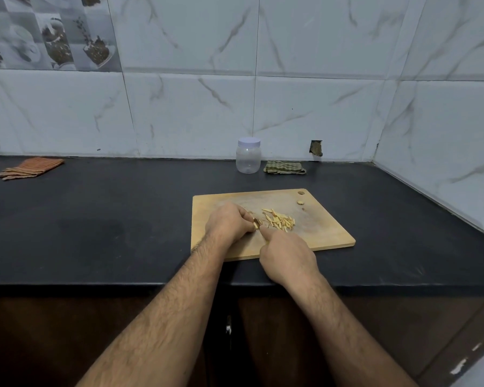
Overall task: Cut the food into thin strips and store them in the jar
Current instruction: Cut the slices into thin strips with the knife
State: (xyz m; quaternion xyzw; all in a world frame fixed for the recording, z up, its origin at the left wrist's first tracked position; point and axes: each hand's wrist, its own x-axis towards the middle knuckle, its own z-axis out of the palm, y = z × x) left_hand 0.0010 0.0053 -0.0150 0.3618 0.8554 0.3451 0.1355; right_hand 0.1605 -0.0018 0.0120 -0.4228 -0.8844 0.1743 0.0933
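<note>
Here the left hand (229, 223) sits knuckles-up on the pale wooden rectangular cutting board (327, 233), its fingers curled down and pinching a small brown-and-tan piece of food (256, 225) against the wood. The right hand (287, 256) is closed in a fist just beside it, with its forefinger stretched forward and its tip close to that piece; it appears to grip a knife, but the handle and blade are hidden under the hand, so what it holds cannot be made out for certain. The two hands almost touch over the near half of the board.

Just beyond the fingertips, toward the right, lies a loose heap of thin yellowish strips (278, 220), spread across the middle of the board. Near the board's far right corner, by its round hanging hole, rest a small round yellow offcut (300, 202) and a tiny dark scrap.

The board lies on a black stone counter (109, 219). Well behind it, against the white marbled wall tiles (319, 79), stands a clear plastic jar with a white screw lid (248, 155), lid on. Just beside the jar to the right is a folded green checked cloth (284, 167). Far off to the left lies a folded orange striped cloth (30, 168).
</note>
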